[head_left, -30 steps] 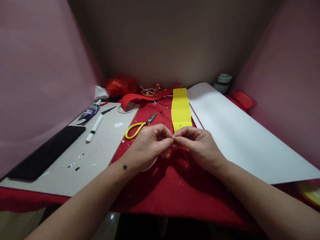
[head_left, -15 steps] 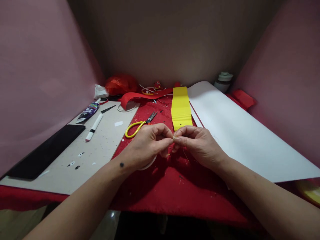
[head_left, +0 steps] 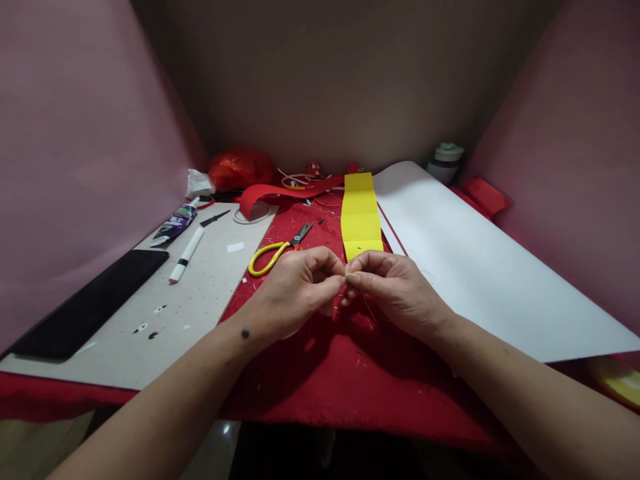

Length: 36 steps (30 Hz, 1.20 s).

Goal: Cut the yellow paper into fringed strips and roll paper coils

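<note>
My left hand [head_left: 307,283] and my right hand [head_left: 387,283] meet fingertip to fingertip over the red cloth [head_left: 320,393]. Both are closed in a pinch on one tiny pale piece, too small for me to name. Just beyond my fingers lies a ribbed yellow paper strip [head_left: 361,210]. Scissors with yellow handles [head_left: 267,259] rest beside my left hand, blades pointing away. Behind them, a ribbed red paper strip [head_left: 257,195] curls at its left end.
On the left, a grey board [head_left: 210,287] carries a glue tube [head_left: 175,225], a white marker [head_left: 187,255], a black case [head_left: 90,303] and small paper cut-outs. A large white sheet [head_left: 465,267] covers the right side. A jar [head_left: 445,163] and red plastic bag [head_left: 240,170] stand behind.
My hands stay pinched together at nearly the same spot, with only slight finger movement. The whole view has shifted very slightly; the things on the table lie as before.
</note>
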### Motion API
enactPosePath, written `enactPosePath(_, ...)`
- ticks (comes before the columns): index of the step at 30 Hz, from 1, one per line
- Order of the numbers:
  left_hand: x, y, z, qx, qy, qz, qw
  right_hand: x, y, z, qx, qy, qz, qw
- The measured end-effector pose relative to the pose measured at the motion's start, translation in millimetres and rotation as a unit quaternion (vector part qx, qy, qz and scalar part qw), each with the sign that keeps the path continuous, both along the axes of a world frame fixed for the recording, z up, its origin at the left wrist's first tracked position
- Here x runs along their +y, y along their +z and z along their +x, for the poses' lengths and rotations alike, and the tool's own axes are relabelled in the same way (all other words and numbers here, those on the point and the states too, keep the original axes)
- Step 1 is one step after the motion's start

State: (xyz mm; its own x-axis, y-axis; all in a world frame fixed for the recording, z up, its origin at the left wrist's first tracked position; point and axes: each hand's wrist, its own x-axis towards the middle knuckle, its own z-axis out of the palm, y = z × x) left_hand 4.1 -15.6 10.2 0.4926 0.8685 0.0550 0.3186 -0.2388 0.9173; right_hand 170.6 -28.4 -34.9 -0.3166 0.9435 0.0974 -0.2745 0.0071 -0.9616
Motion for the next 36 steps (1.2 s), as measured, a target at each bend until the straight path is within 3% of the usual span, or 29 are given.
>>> enactPosePath(14,2,-1.5,-3,0.043,0.013,0.031,0.999,-2,3.2,-5,-0.050,-0.066,0.001,0.997)
enactPosePath(22,8,-13.4,-1,-0.052,0.000,-0.019,0.998,0,0.5,-7,-0.034,-0.073,-0.034,0.996)
enactPosePath(28,11,-21.0,-4,-0.004,-0.026,-0.020,0.999,2,-3.9,-8,0.025,-0.079,-0.028,0.996)
enactPosePath(36,10,-16.8,-3,0.041,-0.022,-0.043,0.998,-3,2.3,-11,-0.017,-0.092,-0.010,0.996)
